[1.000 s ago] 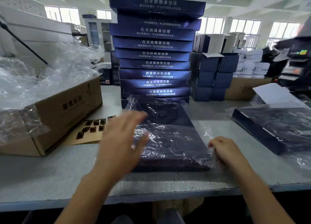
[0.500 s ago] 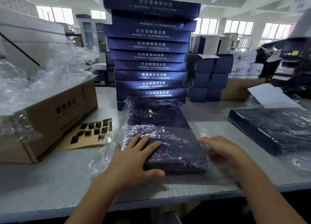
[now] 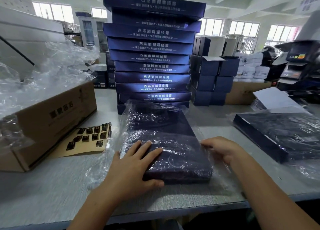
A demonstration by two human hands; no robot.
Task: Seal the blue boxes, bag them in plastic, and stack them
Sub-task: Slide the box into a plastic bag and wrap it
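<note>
Box: the blue box (image 3: 174, 143) in its plastic bag (image 3: 103, 162) lies on the desk (image 3: 43, 186).
Left hand (image 3: 136, 164): flat on top, fingers straight.
Right hand (image 3: 223, 150): at its right edge; grip unclear.

glossy, crinkled clear plastic bag (image 3: 174, 143) over a matt dark-blue cardboard box (image 3: 180, 162); brown corrugated carton (image 3: 57, 119); rough grey tabletop (image 3: 52, 191).

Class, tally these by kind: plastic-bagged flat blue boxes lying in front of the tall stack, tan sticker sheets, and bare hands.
Plastic-bagged flat blue boxes: 2 (near box, right box)
Tan sticker sheet: 1
Bare hands: 2 (left hand, right hand)
Total: 5
</note>
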